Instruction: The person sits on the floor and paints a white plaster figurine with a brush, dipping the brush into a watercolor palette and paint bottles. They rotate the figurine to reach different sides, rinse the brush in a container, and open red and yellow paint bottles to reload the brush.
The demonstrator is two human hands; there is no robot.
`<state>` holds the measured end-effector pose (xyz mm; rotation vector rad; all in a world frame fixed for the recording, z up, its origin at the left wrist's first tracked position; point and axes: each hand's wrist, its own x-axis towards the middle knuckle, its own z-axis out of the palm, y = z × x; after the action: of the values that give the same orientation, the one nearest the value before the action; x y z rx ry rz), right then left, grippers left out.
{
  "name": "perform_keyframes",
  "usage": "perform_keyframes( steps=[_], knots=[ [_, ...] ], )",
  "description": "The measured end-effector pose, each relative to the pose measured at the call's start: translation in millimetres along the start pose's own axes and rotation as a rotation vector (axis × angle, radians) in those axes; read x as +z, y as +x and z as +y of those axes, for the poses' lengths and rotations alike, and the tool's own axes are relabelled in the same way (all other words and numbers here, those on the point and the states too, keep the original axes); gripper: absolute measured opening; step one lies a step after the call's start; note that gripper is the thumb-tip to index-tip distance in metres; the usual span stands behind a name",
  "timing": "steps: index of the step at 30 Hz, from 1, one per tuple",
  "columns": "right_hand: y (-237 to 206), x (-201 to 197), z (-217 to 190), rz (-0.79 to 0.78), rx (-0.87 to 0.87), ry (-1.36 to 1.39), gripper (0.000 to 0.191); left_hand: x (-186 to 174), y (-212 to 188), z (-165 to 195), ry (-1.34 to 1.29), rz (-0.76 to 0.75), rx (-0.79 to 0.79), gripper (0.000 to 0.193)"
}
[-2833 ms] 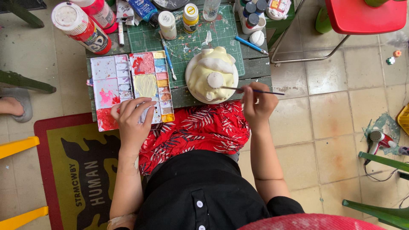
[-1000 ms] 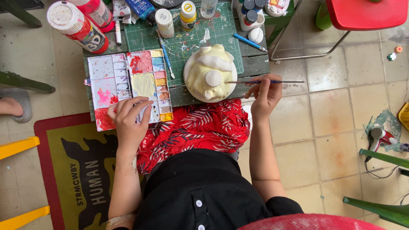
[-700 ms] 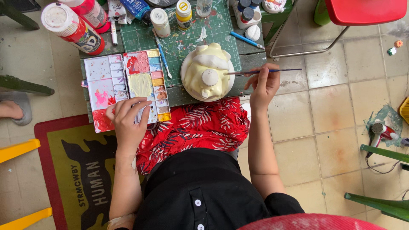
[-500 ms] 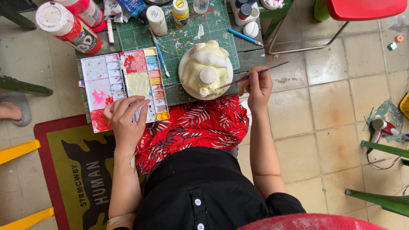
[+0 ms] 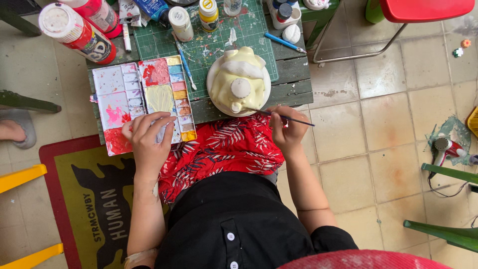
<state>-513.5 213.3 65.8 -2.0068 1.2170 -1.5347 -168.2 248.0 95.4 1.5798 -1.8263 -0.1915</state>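
The right hand [image 5: 288, 128] is pinching a thin brush [image 5: 283, 117], its tip touching the lower edge of the pale yellow figure [image 5: 239, 79], which is sitting on a white plate [image 5: 213, 94] on the surface [image 5: 294, 74]. The left hand [image 5: 148, 137], fingers spread, is pressing down on the lower edge of the palette [image 5: 142, 99], just left of the figure. Red paint bottles [image 5: 74, 30] are lying beyond the palette, far from the figure.
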Motion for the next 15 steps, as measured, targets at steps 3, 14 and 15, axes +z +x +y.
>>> perform_keyframes(
  steps=[3,14,15],
  knots=[
    [11,-2,0,0.12,0.113,0.002,0.004,-2,-1,1,-0.002,0.005,-0.006,0.007],
    [-3,-2,21,0.195,0.264,0.35,0.01,4,-7,-1,0.014,0.014,-0.008,0.006],
    [-2,-3,27,0.264,0.309,0.394,0.011,4,-7,-1,0.013,0.014,-0.009,0.006]
  ],
)
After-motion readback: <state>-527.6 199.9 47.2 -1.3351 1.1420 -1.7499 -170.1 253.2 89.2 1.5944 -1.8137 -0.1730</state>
